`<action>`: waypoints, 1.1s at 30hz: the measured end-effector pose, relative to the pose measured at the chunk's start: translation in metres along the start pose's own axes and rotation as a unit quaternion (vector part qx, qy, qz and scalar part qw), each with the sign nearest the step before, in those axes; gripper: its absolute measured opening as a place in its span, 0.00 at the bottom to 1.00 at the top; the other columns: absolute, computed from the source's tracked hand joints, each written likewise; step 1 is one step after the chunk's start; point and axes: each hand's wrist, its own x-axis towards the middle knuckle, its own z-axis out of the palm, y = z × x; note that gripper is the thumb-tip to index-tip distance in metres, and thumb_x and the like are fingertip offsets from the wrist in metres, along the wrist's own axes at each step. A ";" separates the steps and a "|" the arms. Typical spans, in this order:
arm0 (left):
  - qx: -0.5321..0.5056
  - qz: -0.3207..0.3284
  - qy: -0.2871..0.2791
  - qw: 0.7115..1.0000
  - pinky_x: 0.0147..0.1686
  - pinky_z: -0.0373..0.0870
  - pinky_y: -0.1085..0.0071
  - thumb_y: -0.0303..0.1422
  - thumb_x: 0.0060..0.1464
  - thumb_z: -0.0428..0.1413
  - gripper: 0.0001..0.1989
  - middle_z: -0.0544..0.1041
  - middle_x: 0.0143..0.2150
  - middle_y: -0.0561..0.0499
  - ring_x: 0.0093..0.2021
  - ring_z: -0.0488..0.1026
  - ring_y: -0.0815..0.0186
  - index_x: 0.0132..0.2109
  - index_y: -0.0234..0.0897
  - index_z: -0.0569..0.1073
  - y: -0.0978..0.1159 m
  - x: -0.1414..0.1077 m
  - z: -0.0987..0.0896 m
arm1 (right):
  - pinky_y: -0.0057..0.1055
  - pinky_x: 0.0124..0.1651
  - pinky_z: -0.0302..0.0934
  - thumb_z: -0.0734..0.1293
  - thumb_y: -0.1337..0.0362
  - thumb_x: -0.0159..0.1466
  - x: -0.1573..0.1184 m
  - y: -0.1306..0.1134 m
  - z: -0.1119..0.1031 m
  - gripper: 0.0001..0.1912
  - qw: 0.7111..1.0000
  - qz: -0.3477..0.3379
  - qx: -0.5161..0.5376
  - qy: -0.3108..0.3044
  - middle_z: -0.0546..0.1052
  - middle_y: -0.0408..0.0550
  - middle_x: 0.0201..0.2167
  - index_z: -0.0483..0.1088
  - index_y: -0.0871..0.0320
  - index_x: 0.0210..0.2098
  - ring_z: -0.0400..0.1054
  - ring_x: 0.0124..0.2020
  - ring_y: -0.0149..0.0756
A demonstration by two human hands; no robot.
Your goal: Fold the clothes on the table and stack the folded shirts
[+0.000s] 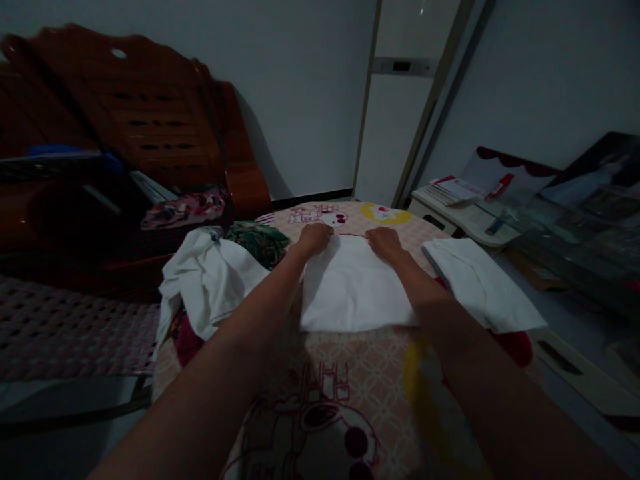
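Observation:
A white cloth (355, 287), perhaps a garment folded into a rough rectangle, lies flat on the patterned tablecloth (350, 363). At its far left corner is my left hand (316, 239), with the fingers closed on the edge. My right hand (384, 241) is closed on the far right corner in the same way. Both arms stretch forward over the table, and the fingertips are partly hidden. A thin dark red line shows along the far edge between the hands.
Left of my arm lie a crumpled white cloth (215, 277) and a green patterned cloth (257, 241). On the right sits a folded white cloth (480, 280) over something red. A wooden chair (150, 113), a woven seat (75, 330) and a glass-topped table (585, 233) surround the table.

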 end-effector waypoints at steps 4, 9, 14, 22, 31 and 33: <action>0.031 0.007 0.005 0.999 0.57 0.67 0.57 0.26 0.61 0.50 0.19 0.79 0.55 0.39 0.56 0.75 0.53 0.55 0.37 0.78 0.001 -0.001 0.000 | 0.41 0.57 0.59 0.56 0.68 0.72 -0.002 -0.002 0.005 0.19 1.000 -0.009 0.000 0.001 0.78 0.62 0.51 0.73 0.61 0.55 0.70 0.54 0.49; -0.025 0.052 0.106 0.993 0.64 0.61 0.57 0.22 0.61 0.48 0.23 0.72 0.62 0.37 0.63 0.69 0.55 0.61 0.32 0.73 0.015 -0.023 0.025 | 0.51 0.68 0.46 0.54 0.74 0.70 -0.019 -0.012 0.016 0.21 0.996 0.014 -0.003 0.094 0.74 0.63 0.58 0.74 0.64 0.54 0.59 0.64 0.53; -0.104 0.074 0.085 0.988 0.67 0.59 0.58 0.34 0.66 0.49 0.27 0.65 0.69 0.34 0.68 0.62 0.54 0.69 0.28 0.61 0.022 -0.056 0.068 | 0.45 0.66 0.53 0.55 0.63 0.73 -0.047 -0.020 0.045 0.23 0.995 0.044 0.083 0.034 0.69 0.63 0.65 0.69 0.64 0.62 0.60 0.66 0.52; -0.089 0.058 0.080 0.991 0.69 0.55 0.55 0.38 0.67 0.48 0.28 0.60 0.71 0.32 0.72 0.56 0.51 0.69 0.27 0.60 0.002 -0.074 0.073 | 0.43 0.71 0.49 0.59 0.60 0.72 -0.071 0.002 0.060 0.26 0.984 0.105 0.137 0.045 0.63 0.60 0.70 0.64 0.62 0.66 0.55 0.71 0.47; -0.189 -0.090 0.090 0.974 0.52 0.70 0.68 0.28 0.55 0.55 0.21 0.81 0.50 0.42 0.50 0.77 0.59 0.56 0.33 0.75 -0.018 -0.116 0.044 | 0.33 0.54 0.64 0.66 0.69 0.62 -0.136 0.012 0.037 0.16 0.950 0.233 0.197 0.068 0.82 0.57 0.47 0.80 0.61 0.47 0.75 0.49 0.44; -0.197 -0.114 0.064 0.972 0.47 0.71 0.70 0.28 0.55 0.55 0.15 0.83 0.44 0.44 0.44 0.78 0.60 0.48 0.33 0.79 -0.015 -0.127 0.034 | 0.31 0.47 0.65 0.68 0.67 0.61 -0.145 0.014 0.028 0.12 0.939 0.264 0.212 0.055 0.83 0.56 0.43 0.81 0.60 0.41 0.77 0.45 0.43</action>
